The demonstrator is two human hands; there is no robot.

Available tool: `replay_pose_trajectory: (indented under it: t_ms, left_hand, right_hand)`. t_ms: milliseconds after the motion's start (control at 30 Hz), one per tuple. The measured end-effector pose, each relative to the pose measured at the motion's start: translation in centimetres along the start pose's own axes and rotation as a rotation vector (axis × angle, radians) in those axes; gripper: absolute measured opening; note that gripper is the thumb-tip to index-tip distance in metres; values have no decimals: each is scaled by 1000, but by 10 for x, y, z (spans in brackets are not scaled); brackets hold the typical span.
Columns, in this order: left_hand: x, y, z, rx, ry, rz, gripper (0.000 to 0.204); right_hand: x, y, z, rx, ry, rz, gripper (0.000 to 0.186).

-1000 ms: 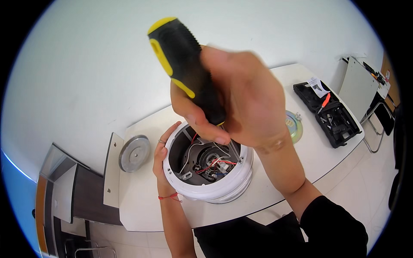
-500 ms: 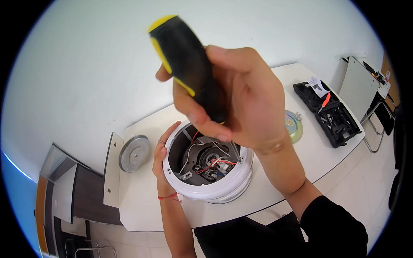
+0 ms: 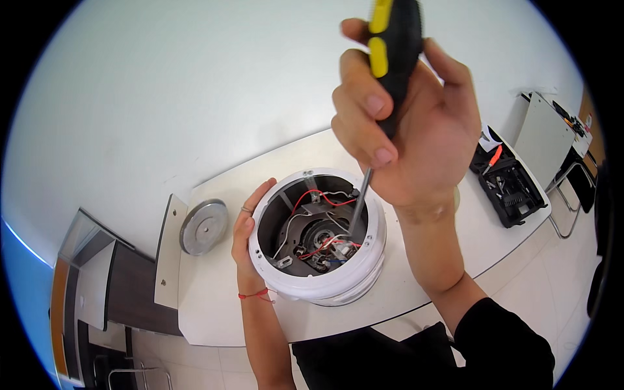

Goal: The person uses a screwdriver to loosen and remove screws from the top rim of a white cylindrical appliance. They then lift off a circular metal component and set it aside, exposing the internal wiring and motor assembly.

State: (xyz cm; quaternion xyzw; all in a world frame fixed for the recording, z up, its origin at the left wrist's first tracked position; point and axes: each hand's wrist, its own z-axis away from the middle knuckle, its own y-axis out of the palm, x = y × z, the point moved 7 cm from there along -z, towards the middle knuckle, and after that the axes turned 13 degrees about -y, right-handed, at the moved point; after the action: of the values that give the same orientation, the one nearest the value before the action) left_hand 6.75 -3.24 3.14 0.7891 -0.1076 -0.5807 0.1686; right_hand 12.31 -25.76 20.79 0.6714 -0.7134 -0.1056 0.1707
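Note:
My right hand (image 3: 422,123), raised high, is closed round the black and yellow handle of a screwdriver (image 3: 398,58). Its metal shaft slants down into the opening of a white round appliance body (image 3: 312,284), which looks like a rice cooker shell. The tip appears over the wiring inside; whether it touches anything I cannot tell. Red and white wires (image 3: 328,247) and metal brackets show in the dark interior. Along the shell's left side, my left hand (image 3: 244,237) grips the outer wall, its fingers near the rim and partly hidden behind it.
A silver metal disc (image 3: 204,227) lies on the white table (image 3: 214,312) to the left. At the right is a black tool case (image 3: 513,195) holding bits and an orange-handled tool (image 3: 494,156). Further right stands a chair (image 3: 569,188). A wall rises behind the table.
My right hand has moved right with the screwdriver, whose handle is now more upright. The shaft has come away from the right rim toward the interior. My left hand stays on the shell.

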Motion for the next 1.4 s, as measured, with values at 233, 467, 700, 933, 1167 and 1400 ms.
replay_pose_trajectory:
  t_ms: [233, 467, 700, 933, 1167, 1400]
  left_hand:
    - [-35, -20, 13, -102, 296, -308, 74]
    - [-45, -3, 26, -14, 461, -351, 58]
    - [-43, 6, 31, -64, 390, -414, 48]
    - [-43, 5, 31, -86, 363, -542, 50]
    - [-47, 6, 32, -12, 464, -449, 33]
    - [-45, -20, 33, -241, 424, -374, 26]
  right_hand:
    - [7, 15, -3, -447, -290, 201, 39]
    - [8, -4, 2, 0, -373, 293, 46]
    - [7, 39, 4, -47, -410, 628, 32]
    - [-10, 7, 10, -174, -404, 726, 30]
    - [-15, 28, 12, -158, -317, 782, 28]
    - [-12, 16, 12, -180, -396, 840, 27]
